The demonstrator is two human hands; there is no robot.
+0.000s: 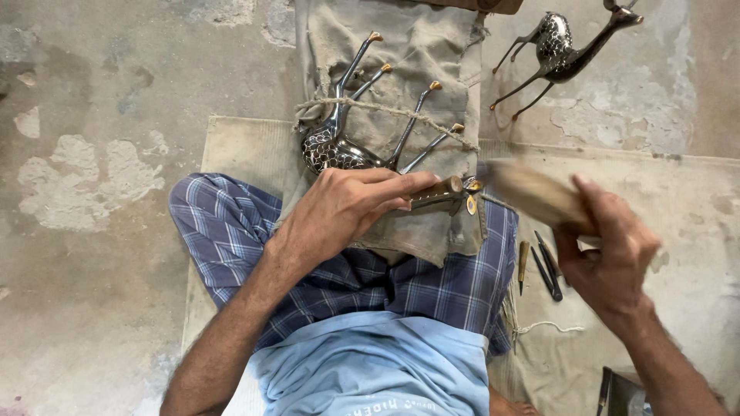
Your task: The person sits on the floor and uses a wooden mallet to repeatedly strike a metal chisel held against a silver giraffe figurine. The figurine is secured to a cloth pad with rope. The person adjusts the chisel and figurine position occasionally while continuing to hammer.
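Note:
A dark metal deer figurine [339,146] with patterned body and brass-tipped legs lies upside down on a khaki cloth [432,54] over my lap. My left hand [347,204] presses on the figurine and pinches a small brass-ended chisel [439,190] against it. My right hand [609,246] grips a wooden mallet [532,192], blurred, its head close to the chisel's end.
A second metal deer figurine [563,50] lies on the concrete floor at top right. Several small chisels [543,266] rest on a pale mat [694,200] beside my right knee. Another tool [605,389] pokes in at the bottom right.

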